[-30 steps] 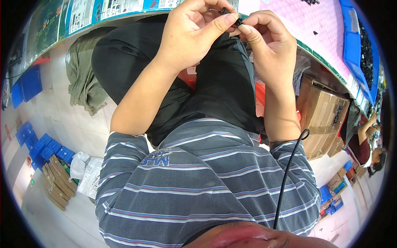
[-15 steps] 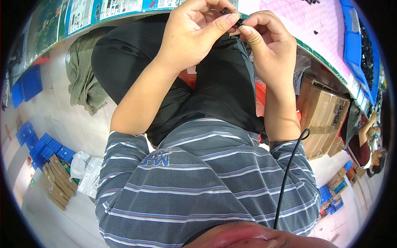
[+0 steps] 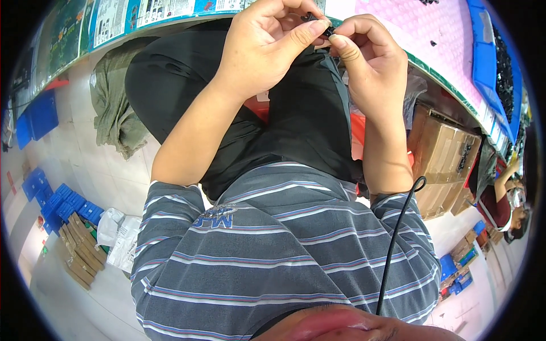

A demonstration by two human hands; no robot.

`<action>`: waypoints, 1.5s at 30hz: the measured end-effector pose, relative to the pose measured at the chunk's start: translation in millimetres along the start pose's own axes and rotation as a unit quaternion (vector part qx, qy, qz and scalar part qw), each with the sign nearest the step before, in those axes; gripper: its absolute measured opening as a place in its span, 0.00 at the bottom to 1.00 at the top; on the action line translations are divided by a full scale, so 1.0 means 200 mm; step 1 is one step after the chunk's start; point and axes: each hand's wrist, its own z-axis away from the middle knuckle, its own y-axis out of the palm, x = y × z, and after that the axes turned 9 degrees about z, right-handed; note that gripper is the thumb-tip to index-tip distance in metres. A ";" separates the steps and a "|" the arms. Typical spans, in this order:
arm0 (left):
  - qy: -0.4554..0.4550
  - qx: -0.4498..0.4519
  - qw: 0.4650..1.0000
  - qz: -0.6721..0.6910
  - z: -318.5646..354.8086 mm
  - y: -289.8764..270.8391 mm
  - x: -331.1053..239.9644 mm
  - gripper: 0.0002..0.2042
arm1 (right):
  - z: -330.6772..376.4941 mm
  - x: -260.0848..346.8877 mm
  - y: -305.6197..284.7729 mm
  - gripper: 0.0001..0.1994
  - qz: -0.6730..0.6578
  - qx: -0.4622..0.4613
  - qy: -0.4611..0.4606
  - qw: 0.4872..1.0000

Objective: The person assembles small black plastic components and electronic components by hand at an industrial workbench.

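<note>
My left hand [image 3: 272,48] pinches a small black part [image 3: 312,17] between thumb and fingers, close to the table's near edge. From the other side, my right hand [image 3: 369,54] closes thumb and forefinger on the same part's lower end, where a second small piece [image 3: 329,32] seems to join it. The fingertips nearly meet. Fingers cover most of the part, so its exact kind and whether it is one piece or two do not show.
A pink mat [image 3: 418,34] lies on the table, with small black bits [image 3: 433,43] on it. To its right stands a blue bin [image 3: 484,57] beside a heap of black parts [image 3: 504,68]. Cardboard boxes [image 3: 443,153] sit below. Another person [image 3: 497,207] is at far right.
Both hands stay almost in place, with only a slight shift of the fingers around the black part. The other person at far right has moved a little.
</note>
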 end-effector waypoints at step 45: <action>-0.019 -0.036 0.999 0.017 -0.01 -0.03 0.01 0.08 | 0.00 0.01 -0.01 0.08 -0.202 0.061 0.063 0.975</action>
